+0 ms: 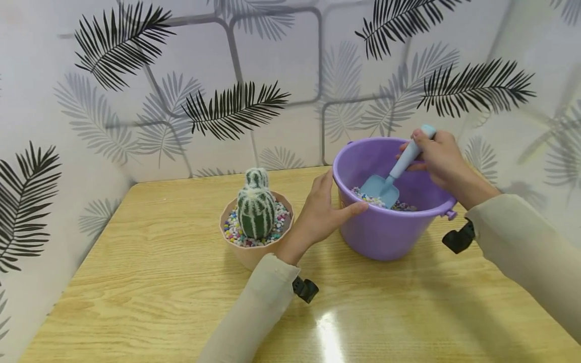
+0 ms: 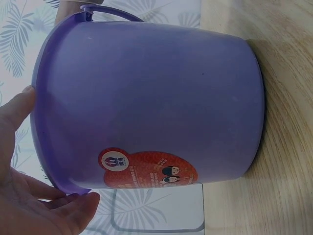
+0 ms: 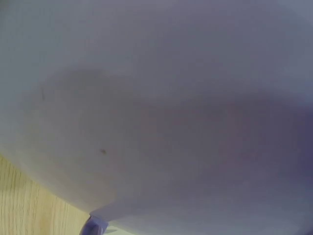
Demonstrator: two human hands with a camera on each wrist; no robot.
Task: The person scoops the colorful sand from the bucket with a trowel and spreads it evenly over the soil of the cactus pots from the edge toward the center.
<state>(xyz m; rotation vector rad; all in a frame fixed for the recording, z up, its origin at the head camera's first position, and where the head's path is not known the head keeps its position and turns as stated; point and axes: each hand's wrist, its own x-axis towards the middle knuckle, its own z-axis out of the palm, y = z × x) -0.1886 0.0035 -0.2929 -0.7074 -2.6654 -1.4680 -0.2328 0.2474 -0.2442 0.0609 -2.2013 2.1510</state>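
A purple bucket (image 1: 386, 237) stands on the table with small multicoloured pebbles (image 1: 372, 199) inside. My right hand (image 1: 438, 154) grips the pale blue handle of a small shovel (image 1: 381, 189), whose blade points down into the pebbles. At the bucket's left side, my left hand (image 1: 320, 212) holds the rim, thumb along the front and fingers around the side. The left wrist view shows its thumb (image 2: 19, 105) at the rim and fingertips (image 2: 85, 210) by the bucket's edge. The bucket's outer wall (image 3: 161, 147) fills most of the right wrist view, where the right hand is hidden.
Left of the bucket, a peach-coloured pot (image 1: 247, 257) holds a green and white cactus (image 1: 256, 214) among coloured pebbles (image 1: 233, 229). My left forearm passes close in front of it. Behind the wooden table (image 1: 150, 282) rises a leaf-patterned wall (image 1: 281, 55).
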